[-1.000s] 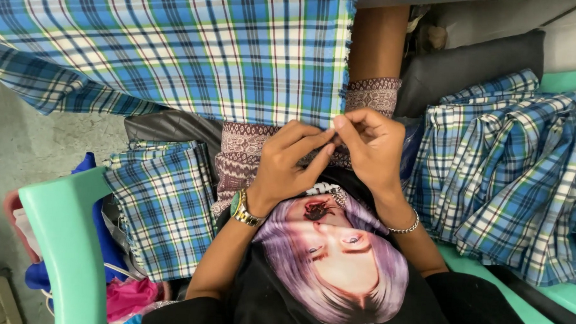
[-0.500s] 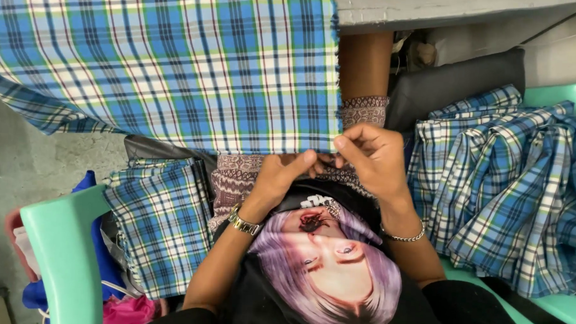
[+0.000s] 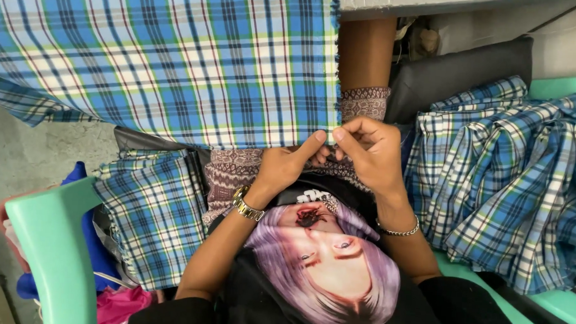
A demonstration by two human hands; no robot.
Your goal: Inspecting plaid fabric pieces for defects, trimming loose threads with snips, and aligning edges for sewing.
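Over the lap, both hands meet at the near corner of the big plaid cloth. Left hand has its thumb stretched up to the cloth's lower edge, and right hand is closed on that same edge, thumb and forefinger pinched together just beside the left thumb. Both hands are therefore clamped on the cloth, touching each other at the fingertips.

Compared with a second ago, the hands have risen from the knees toward the hem, and the cloth now hangs flatter and fills more of the upper view, its frayed right edge running straight down to the pinch. Half a second ago the fingers were bunched lower, over the patterned shorts; now the grip sits right at the corner. My reading is that the work has gone from fiddling with something small at the edge to holding the corner taut, though whether a thread or needle sits between the fingers is too small to tell.

A folded plaid pile lies to the left on the green chair, and a rumpled plaid heap lies to the right, both apart from the hands.
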